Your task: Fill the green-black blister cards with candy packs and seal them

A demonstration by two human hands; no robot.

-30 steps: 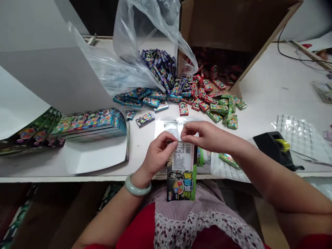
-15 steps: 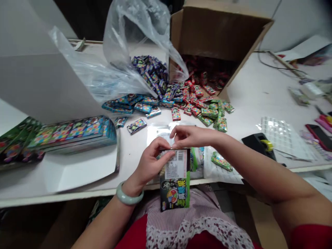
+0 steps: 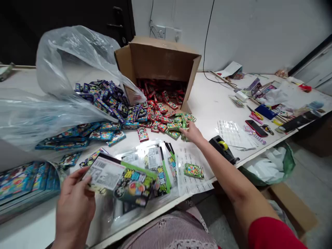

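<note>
My left hand [image 3: 76,204] pinches one end of a printed black-and-green candy pouch [image 3: 135,181], with its white label facing up. The pouch is tilted above several similar pouches [image 3: 158,166] lying near the front edge of the table. Out ahead, my right hand [image 3: 193,133] has its fingers closed at the pile of small green candy boxes [image 3: 173,134], gripping one of them. Beside that pile are red boxes [image 3: 158,116], purple ones [image 3: 106,97] spilling from a clear plastic bag [image 3: 75,45], and blue ones [image 3: 103,135].
An open cardboard box [image 3: 163,62] lies on its side at the back. A single green box [image 3: 194,171] rests on a sticker sheet [image 3: 188,186]. Right of it stand a tape dispenser [image 3: 223,150] and a phone [image 3: 256,128]. A display tray [image 3: 28,186] of boxes sits left.
The view has swung right. My left hand has carried the pouch leftward and tipped it sideways. My right hand has left the pouch's top edge and reached out to the green boxes.
</note>
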